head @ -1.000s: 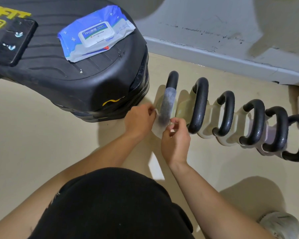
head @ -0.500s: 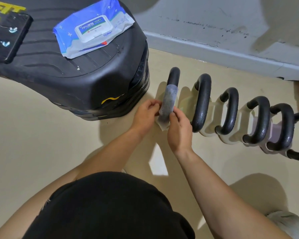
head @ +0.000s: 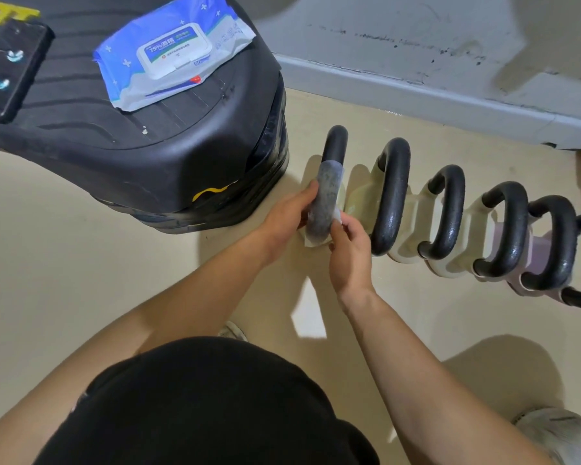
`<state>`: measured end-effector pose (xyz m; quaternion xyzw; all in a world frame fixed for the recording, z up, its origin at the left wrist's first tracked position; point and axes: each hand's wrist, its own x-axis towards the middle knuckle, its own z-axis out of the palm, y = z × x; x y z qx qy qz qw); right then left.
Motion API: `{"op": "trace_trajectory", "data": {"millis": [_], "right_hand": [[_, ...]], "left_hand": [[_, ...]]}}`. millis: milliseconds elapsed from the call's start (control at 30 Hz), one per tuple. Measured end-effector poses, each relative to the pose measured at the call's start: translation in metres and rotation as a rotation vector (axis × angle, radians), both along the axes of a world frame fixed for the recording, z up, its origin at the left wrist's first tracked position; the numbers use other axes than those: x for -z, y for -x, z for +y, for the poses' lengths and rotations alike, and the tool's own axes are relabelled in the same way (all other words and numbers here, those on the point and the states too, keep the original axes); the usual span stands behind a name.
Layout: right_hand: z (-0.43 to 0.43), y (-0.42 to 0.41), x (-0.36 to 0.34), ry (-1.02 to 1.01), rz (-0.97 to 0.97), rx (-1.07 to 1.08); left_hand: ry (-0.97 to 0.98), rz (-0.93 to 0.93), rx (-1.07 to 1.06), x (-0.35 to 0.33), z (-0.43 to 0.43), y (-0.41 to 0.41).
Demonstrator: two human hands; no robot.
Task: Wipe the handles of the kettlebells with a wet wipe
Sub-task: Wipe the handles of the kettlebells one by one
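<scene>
**Wipe wrapped on the first kettlebell handle**

The wet wipe [head: 326, 199] sat draped over the near half of the leftmost handle [head: 336, 142], with dark metal showing through the sheet. My left hand [head: 287, 216] pinched its left edge, fingers curled in against the handle's side. My right hand [head: 348, 253] pinched the right edge, thumb and fingertips closed on the sheet. A loose corner hung below both hands.

The kettlebells [head: 450, 213] stood in a row on the beige floor [head: 64, 263], running right from the black platform [head: 148, 156]. Six black handles were in view. The nearer bodies were cream and the far-right ones pale purple; the last was cut off by the frame edge.

The wipe pack [head: 175, 52] lay flat on the platform top with its white flip lid closed, so I couldn't see the contents. A black phone-like slab [head: 10, 75] lay at the platform's left.
</scene>
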<state>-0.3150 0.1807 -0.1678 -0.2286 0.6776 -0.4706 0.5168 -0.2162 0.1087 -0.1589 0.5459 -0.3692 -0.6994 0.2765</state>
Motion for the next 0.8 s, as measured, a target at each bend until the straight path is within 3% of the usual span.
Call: {"op": "trace_trajectory", "data": {"millis": [67,200,400,600,733,800], "right_hand": [[0.004,0.001,0.002,0.001,0.159,-0.048],[0.01,-0.005,-0.003,-0.001,0.299,0.017],[0.026,-0.013,0.001,0.056,0.523,-0.036],[0.03,-0.001,-0.003,0.168,0.669,-0.179],[0.032,0.002,-0.006,0.187,0.698,-0.191],[0.031,0.002,-0.008,0.196,0.7,-0.175]], "left_hand": [[0.028,-0.004,-0.071,0.005,0.005,0.0],[0.141,-0.131,-0.166,0.015,0.028,-0.007],[0.109,-0.19,-0.165,0.014,0.05,-0.01],[0.283,-0.409,0.024,0.012,0.053,-0.012],[0.393,-0.624,0.155,0.017,0.041,-0.015],[0.401,-0.644,0.141,0.017,0.041,-0.015]]}}
